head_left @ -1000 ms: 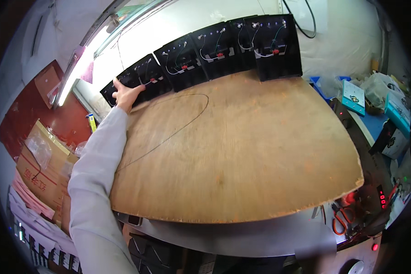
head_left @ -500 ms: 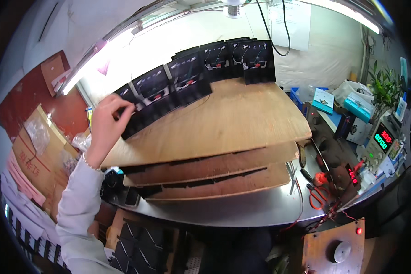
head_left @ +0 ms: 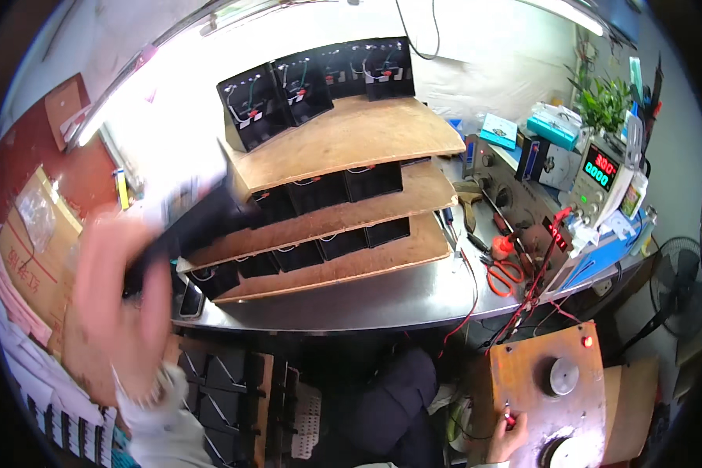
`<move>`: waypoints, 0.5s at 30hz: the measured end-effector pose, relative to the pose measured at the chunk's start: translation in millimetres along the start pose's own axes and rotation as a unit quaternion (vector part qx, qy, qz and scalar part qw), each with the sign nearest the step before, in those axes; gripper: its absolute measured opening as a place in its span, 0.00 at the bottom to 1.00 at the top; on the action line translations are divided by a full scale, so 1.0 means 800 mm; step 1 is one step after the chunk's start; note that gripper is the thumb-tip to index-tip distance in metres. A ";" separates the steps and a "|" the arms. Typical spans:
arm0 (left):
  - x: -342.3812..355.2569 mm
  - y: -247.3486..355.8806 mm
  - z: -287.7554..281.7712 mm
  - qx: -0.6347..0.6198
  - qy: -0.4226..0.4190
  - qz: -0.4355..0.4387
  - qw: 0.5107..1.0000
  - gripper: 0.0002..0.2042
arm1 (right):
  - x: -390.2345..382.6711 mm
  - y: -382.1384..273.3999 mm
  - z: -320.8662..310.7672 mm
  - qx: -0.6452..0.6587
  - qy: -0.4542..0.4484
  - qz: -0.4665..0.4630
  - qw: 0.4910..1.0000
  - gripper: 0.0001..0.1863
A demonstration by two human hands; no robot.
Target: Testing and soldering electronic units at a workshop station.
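My left hand [head_left: 125,288] is raised at the left, blurred by motion, its fingers closed on a black open-fronted box [head_left: 203,222] that is smeared too. Behind it rises a wooden rack with a top shelf [head_left: 351,140], where several black boxes [head_left: 308,87] with white and green wires and red parts inside stand upright. More such boxes [head_left: 374,181] fill the lower tiers. Down at the lower right, my right hand [head_left: 507,443] pinches a small red piece [head_left: 510,421] on the wooden panel [head_left: 522,366], beside its metal discs [head_left: 563,377].
A metal table [head_left: 320,300] bears the rack, with orange-handled scissors [head_left: 505,278], a phone [head_left: 192,299] and a power supply [head_left: 597,175]. Black parts [head_left: 218,382] lie in a tray below left. Cardboard boxes [head_left: 35,257] stand at the left.
The view has shifted. My left hand has come down from the top shelf toward me with a black box, and fewer boxes stand on that shelf. My right hand has come into view.
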State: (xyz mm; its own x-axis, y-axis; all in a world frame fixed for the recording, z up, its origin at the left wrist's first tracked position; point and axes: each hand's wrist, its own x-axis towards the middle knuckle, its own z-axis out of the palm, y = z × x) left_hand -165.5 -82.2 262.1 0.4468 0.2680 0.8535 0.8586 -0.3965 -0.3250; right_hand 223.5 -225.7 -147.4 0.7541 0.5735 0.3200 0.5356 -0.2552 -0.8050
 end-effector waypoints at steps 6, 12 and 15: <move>-0.112 0.076 0.085 -0.260 -0.013 -0.055 0.964 0.16 | 0.007 -0.104 0.012 0.101 -0.172 0.030 0.979 0.08; -0.239 0.126 0.221 -0.273 -0.072 -0.116 0.952 0.24 | -0.019 -0.176 0.051 0.131 -0.236 -0.053 0.961 0.09; -0.266 0.146 0.218 -0.285 -0.197 -0.175 0.922 0.30 | -0.035 -0.185 0.058 0.164 -0.234 -0.023 0.958 0.11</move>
State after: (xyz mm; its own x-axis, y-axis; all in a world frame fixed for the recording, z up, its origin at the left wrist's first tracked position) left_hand -116.4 -32.8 -28.8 0.3200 0.7211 0.6145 0.7469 -0.5910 0.3047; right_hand 105.6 -167.6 -60.6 0.4382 0.8844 0.1606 0.3577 -0.0077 -0.9338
